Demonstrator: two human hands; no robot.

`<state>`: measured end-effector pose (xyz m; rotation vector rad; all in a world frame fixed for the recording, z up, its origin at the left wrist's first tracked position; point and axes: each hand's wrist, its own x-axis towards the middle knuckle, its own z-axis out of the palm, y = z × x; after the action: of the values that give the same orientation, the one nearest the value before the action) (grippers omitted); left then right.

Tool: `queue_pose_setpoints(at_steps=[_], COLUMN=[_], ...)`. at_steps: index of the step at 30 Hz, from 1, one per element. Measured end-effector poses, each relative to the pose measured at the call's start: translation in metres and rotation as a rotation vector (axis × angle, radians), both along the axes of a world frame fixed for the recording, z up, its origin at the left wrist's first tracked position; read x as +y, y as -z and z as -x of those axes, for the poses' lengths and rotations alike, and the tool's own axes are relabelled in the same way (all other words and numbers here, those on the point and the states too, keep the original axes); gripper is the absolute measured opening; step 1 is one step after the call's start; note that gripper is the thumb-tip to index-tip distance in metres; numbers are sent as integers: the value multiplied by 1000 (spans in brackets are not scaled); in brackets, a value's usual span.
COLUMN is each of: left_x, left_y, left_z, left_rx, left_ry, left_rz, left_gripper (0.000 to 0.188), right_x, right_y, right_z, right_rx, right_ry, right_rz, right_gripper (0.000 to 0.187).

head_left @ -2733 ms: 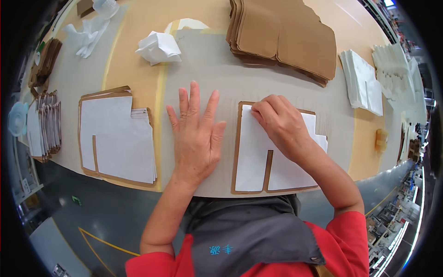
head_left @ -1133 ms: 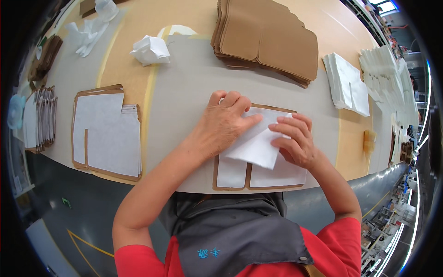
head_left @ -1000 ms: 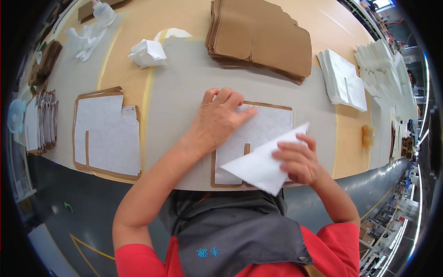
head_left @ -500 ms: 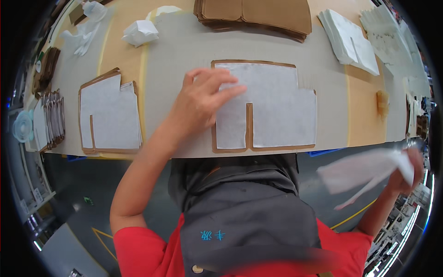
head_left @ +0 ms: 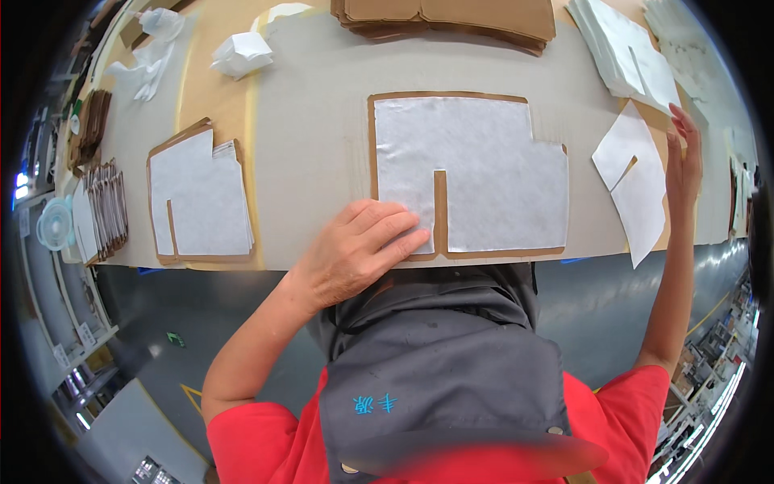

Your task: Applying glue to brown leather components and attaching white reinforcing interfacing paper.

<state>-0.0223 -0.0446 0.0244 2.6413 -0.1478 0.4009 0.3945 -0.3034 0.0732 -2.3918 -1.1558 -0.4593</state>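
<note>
A brown flat piece (head_left: 440, 214) with a white sheet (head_left: 500, 177) on it lies in front of me. Its upper right corner is notched and a slit runs up from its near edge. My left hand (head_left: 359, 250) rests on its lower left corner, fingers stretched over the white surface and holding nothing. At the right, my right hand (head_left: 685, 157) is raised with fingers extended, nothing in it. It is beside a loose, slitted white sheet (head_left: 637, 202) and near the front corner of a stack of white sheets (head_left: 617, 52).
Brown pieces lie stacked (head_left: 451, 20) at the far middle. A pile of white-faced brown pieces (head_left: 201, 194) is at the left. Crumpled white paper (head_left: 242, 55) sits beyond it. Folded pieces (head_left: 105, 202) and a small fan (head_left: 55, 222) stand at the left edge.
My right hand has come up from below the table's right edge to the white stack; the white sheet it held now lies loose there. My left hand has slid nearer, to the piece's lower corner.
</note>
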Motion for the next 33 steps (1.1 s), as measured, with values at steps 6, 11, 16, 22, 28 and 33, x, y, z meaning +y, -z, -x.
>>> queue_pose_setpoints(at_steps=[6, 11, 16, 22, 28, 33], left_x=[-16, -30, -45, -50, -51, -55], left_y=[-1, -1, 7, 10, 10, 11], left_z=[10, 14, 27, 31, 31, 33], left_rx=[-63, -69, -85, -86, -90, -59], left_ry=[-62, -106, -189, -230, -234, -254], left_rz=[61, 88, -2, -21, -67, -21], left_gripper=[35, 24, 23, 25, 27, 39], right_x=[53, 77, 85, 92, 98, 103], right_y=[-9, 28, 45, 40, 37, 33], right_z=[163, 226, 241, 245, 244, 237], right_rx=[213, 272, 117, -42, -141, -66], right_ry=[-697, -873, -912, -953, -1015, -1057], right_rz=[-39, 65, 159, 198, 237, 332], right_gripper=[38, 26, 18, 17, 15, 19])
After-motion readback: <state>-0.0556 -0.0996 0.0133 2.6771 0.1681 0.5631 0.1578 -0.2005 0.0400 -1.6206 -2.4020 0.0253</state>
